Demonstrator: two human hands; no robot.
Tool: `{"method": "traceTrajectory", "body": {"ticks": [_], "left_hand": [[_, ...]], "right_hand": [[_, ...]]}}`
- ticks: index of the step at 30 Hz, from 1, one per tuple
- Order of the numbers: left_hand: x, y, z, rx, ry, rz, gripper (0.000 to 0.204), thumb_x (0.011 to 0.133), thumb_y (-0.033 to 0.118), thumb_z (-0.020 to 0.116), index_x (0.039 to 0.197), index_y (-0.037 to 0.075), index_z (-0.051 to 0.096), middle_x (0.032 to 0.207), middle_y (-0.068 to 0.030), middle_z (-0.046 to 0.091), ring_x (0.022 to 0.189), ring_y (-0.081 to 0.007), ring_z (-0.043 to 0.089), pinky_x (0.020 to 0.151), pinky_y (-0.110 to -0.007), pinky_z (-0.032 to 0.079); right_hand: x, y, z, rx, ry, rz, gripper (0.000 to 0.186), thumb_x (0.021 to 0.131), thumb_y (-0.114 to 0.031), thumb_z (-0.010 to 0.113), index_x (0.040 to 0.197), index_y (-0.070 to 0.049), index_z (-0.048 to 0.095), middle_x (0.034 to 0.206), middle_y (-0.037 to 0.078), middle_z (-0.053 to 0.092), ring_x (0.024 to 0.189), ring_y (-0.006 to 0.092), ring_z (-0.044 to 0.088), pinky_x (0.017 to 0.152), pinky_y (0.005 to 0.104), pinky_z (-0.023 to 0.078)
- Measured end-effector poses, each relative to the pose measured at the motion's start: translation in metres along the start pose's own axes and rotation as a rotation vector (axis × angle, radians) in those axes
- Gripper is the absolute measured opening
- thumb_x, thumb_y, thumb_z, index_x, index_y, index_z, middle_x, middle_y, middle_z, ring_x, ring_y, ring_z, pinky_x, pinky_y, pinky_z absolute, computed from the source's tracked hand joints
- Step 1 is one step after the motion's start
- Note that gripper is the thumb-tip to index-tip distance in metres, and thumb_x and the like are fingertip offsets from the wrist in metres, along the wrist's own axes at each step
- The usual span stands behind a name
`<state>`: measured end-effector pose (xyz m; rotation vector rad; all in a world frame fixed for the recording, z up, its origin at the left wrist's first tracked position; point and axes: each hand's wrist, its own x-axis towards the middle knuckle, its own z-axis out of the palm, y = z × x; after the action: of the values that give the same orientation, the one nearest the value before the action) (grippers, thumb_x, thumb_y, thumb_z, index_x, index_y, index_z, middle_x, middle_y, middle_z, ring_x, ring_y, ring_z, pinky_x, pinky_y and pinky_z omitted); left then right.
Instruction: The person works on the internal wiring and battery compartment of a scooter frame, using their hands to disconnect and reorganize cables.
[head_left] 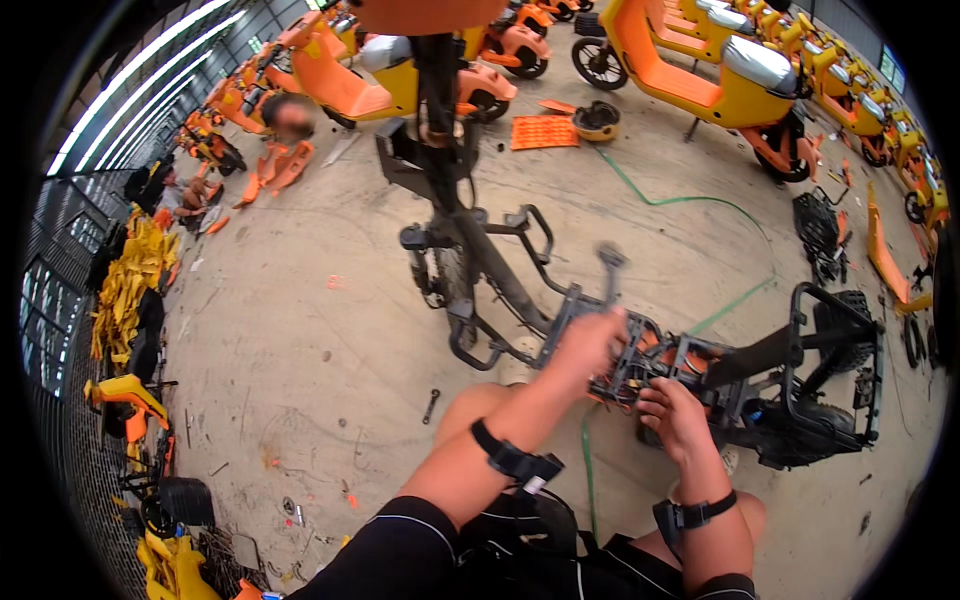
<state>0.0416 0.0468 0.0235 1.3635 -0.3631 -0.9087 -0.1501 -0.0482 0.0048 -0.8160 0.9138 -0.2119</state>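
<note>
A stripped black scooter frame point(500, 275) stretches in front of me, with its steering column at the far end and its rear part on the right. My left hand point(592, 345) is closed around a grey wrench point(611, 270), whose head sticks up above the fist, slightly blurred. That fist is over the middle of the frame. My right hand point(672, 412) is at the near side of the frame, its fingers curled in beside exposed wiring point(635, 372). Whatever those fingers may grip is too small or hidden to tell.
Another wrench point(431, 406) lies on the concrete floor left of my knee. Rows of orange and yellow scooters point(690, 85) stand beyond. A yellow helmet point(597, 121) and an orange panel point(545, 132) are on the floor. Yellow body parts point(135, 285) are heaped left, near a seated person.
</note>
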Motion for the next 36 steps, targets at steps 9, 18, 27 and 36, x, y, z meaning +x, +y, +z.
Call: {"method": "traceTrajectory", "body": {"ticks": [9,18,27,36], "left_hand": [[-0.023,0.009,-0.008,0.049,-0.001,-0.349,0.042,0.101,0.043,0.050,0.079,0.007,0.055,0.060,-0.0006,0.046,0.047,-0.0103,0.039,0.042,-0.027,0.029],[-0.067,-0.035,0.077,1.186,-0.361,0.105,0.038,0.097,0.032,0.050,0.082,-0.001,0.062,0.078,-0.0252,0.067,0.070,-0.0437,0.066,0.066,-0.054,0.052],[-0.082,-0.053,0.070,1.111,-0.411,0.225,0.036,0.097,0.028,0.050,0.079,-0.002,0.060,0.074,-0.0252,0.065,0.065,-0.0445,0.064,0.062,-0.054,0.052],[-0.074,-0.104,0.068,0.933,-0.629,-0.248,0.049,0.098,0.039,0.044,0.086,-0.004,0.063,0.078,-0.0249,0.066,0.077,-0.0447,0.065,0.073,-0.054,0.050]], "right_hand": [[0.004,-0.003,-0.013,-0.127,-0.085,-0.012,0.031,0.098,-0.033,0.059,0.113,-0.006,0.058,0.097,0.004,0.066,0.083,0.0143,0.063,0.070,0.0288,0.051],[0.014,-0.027,-0.029,-0.136,0.135,-0.125,0.038,0.101,-0.037,0.056,0.125,-0.008,0.053,0.103,0.005,0.063,0.083,0.0137,0.062,0.071,0.0278,0.051],[0.026,-0.023,-0.040,-0.321,0.169,-0.238,0.047,0.096,-0.021,0.064,0.137,-0.005,0.048,0.092,0.005,0.061,0.077,0.0129,0.063,0.062,0.0284,0.051],[0.048,0.014,-0.076,-0.654,0.224,-0.028,0.046,0.091,-0.019,0.067,0.132,-0.001,0.052,0.095,0.007,0.060,0.066,0.0125,0.058,0.047,0.0279,0.048]]}}
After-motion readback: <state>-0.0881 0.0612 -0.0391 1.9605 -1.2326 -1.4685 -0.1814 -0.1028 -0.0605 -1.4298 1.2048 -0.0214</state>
